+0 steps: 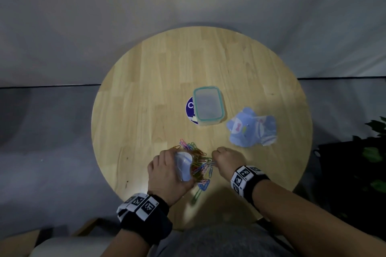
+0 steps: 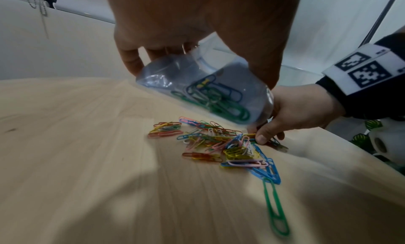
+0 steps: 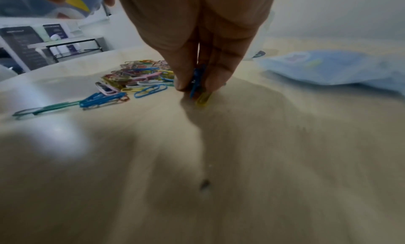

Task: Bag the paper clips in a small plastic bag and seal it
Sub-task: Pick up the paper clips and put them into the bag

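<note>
The left hand (image 1: 165,170) grips a small clear bag (image 2: 197,90) above the table (image 1: 146,81), fingers curled round its upper part, thumb down its right side; several clips, blue and green mostly, already lie inside the bag. The bag hangs tilted just over the clip pile (image 2: 219,144), at about 6 o'clock on the round tabletop.

The right hand (image 1: 226,161) is down at the pile's 3 o'clock edge. Its thumb and fingertips (image 3: 215,81) are pressed together on a few clips, a blue one (image 3: 197,78) and a yellow one (image 3: 202,99) among them (the yellow one's lower end is at the wood). The rest of the pile lies loose on the table, with a long green clip (image 2: 275,208) and a blue cluster (image 2: 266,170) trailing off toward 6 o'clock.

Near the table's centre stands a clear lidded box (image 1: 207,105), partly over a round blue sticker (image 1: 189,106). At roughly 3 o'clock from the box, well apart from the hands, lies a heap of light-blue printed bags (image 1: 251,127). Both wrists carry black bands (image 1: 249,179) with printed markers.
</note>
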Demonstrator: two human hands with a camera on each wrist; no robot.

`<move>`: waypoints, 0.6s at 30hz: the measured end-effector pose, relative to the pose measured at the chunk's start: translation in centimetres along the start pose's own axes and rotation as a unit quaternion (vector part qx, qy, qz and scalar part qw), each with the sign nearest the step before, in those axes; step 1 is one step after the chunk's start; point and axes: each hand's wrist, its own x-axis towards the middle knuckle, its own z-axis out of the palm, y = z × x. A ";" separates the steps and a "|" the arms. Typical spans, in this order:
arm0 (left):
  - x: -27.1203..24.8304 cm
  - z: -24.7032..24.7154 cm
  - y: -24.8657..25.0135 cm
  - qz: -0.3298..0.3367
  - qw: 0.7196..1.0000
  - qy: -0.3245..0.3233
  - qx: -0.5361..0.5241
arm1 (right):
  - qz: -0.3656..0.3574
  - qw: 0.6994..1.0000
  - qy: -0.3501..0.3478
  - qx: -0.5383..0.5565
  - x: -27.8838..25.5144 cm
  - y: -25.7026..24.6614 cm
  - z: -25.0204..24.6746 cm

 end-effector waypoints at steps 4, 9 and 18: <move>0.3 0.2 0.1 -0.002 1.000 0.003 -0.004 | 0.012 0.999 0.012 0.029 -0.3 0.2 -0.5; 0.4 0.1 0.3 -0.011 1.000 0.003 -0.021 | 0.077 0.974 0.042 0.210 -0.7 -0.4 -2.8; 1.8 -0.3 3.6 0.108 0.993 0.037 -0.019 | 0.026 0.957 0.006 0.289 -2.4 -2.0 -11.8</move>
